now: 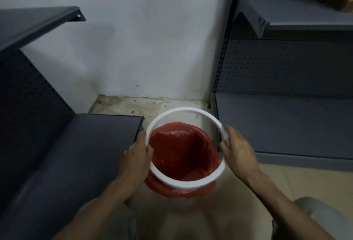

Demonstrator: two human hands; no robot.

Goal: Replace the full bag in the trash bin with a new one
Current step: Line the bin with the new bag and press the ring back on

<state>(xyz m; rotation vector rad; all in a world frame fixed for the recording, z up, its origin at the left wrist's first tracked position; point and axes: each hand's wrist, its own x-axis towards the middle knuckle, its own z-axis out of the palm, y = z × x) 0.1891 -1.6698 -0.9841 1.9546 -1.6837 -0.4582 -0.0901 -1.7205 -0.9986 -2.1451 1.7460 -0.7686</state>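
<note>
A white plastic ring (183,110) hangs tilted above a trash bin lined with a red bag (179,150). The bag's edge is folded over the bin's rim and shows below the ring at the front. The bag's inside looks empty as far as I can see. My left hand (136,154) grips the ring's left side. My right hand (236,148) grips its right side. The bin's body is hidden under the bag and the ring.
Dark grey metal shelving stands on the left (80,144) and on the right (286,121), with the bin in the narrow gap between them. A white wall (149,49) closes the back. Beige floor tiles (298,180) lie in front, and my knees (313,213) show at the bottom.
</note>
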